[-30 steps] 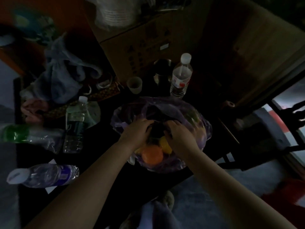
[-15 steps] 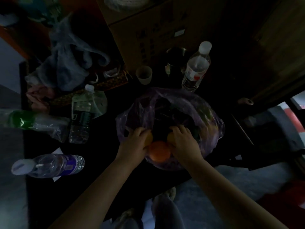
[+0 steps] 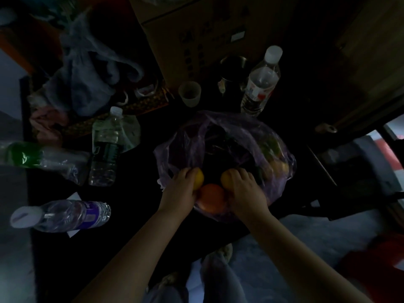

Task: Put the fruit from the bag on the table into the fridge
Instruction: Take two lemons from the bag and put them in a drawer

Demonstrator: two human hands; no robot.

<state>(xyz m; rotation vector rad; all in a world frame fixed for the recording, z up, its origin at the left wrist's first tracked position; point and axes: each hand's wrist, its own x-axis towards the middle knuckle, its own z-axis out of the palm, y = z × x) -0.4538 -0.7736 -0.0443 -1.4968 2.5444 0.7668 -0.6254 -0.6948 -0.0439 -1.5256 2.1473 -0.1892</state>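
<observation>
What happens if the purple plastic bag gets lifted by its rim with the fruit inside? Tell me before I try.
The purple plastic bag looks thin and crumpled, so it would probably sag and fold, not hold shape. Round fruit such as the orange would likely roll together at the bottom. The film looks flimsy; the weight might stretch it.

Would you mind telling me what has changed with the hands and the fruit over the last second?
Both hands drew back toward the bag's near edge and took hold of fruit: the left hand now grips one yellow fruit, the right hand another yellow fruit. The orange stays between them in the purple bag; the bottles are unmoved.
</observation>
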